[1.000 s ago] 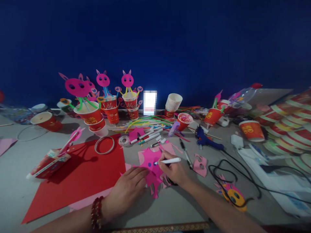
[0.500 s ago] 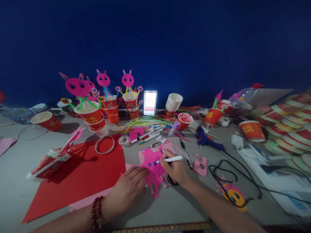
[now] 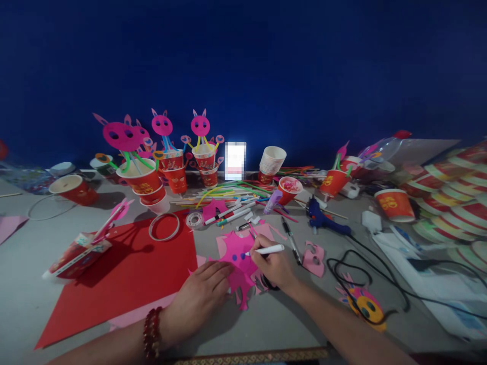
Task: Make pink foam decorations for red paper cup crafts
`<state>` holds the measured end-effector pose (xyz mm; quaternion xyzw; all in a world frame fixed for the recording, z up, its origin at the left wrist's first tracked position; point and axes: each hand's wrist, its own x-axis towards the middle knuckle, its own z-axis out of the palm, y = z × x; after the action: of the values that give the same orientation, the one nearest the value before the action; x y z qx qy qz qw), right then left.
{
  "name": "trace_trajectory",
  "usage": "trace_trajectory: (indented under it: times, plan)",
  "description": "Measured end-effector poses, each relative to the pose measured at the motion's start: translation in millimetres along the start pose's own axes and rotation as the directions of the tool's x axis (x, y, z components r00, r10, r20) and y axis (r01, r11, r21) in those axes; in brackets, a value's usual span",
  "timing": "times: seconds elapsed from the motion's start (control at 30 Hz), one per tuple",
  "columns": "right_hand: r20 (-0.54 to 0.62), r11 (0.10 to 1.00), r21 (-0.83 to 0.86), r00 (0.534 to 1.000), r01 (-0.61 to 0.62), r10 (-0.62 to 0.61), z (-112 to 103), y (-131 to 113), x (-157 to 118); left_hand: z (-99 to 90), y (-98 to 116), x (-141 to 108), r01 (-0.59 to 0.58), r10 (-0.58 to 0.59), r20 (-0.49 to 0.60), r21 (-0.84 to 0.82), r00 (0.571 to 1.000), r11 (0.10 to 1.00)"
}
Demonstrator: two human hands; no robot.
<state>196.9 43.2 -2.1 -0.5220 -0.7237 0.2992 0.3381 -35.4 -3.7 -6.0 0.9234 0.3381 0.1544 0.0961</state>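
My right hand [image 3: 274,263] is closed around a white marker [image 3: 269,249], its tip down at one of two blue dots on a bright pink paper cutout [image 3: 238,242]. Flat on the left edge of that cutout lies my left hand [image 3: 207,286], fingers stretched out and holding nothing. Paler pink paper [image 3: 269,232] shows beneath the cutout. Dark, rounded handles, partly hidden, are under my right hand. Just to the right are a black pen [image 3: 291,241] and a pink paper scrap [image 3: 314,258] with holes cut in it.
Red card [image 3: 133,268] covers the left side, with a roll of tape [image 3: 164,226] on it. Behind stand decorated paper cups [image 3: 177,180], several markers [image 3: 234,213] and pipe cleaners. To the right lie a blue glue gun [image 3: 327,221], its black cord [image 3: 371,253] and stacked cups [image 3: 449,197].
The back end of the marker has shifted slightly left, its tip staying by the right blue dot. My left hand has barely moved.
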Motion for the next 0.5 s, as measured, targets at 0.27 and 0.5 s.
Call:
trace_trajectory:
  times: [0.27, 0.5]
  plan:
    - [0.004, 1.0, -0.011, 1.0, 0.0, 0.0, -0.8, -1.0, 0.0, 0.1, -0.6, -0.5, 0.001, -0.001, -0.001, -0.009, 1.0, 1.0]
    - [0.01, 1.0, -0.016, 1.0, 0.0, 0.0, 0.0, 0.5, -0.7, -0.7, -0.5, -0.2, 0.002, -0.002, 0.002, -0.011, 1.0, 1.0]
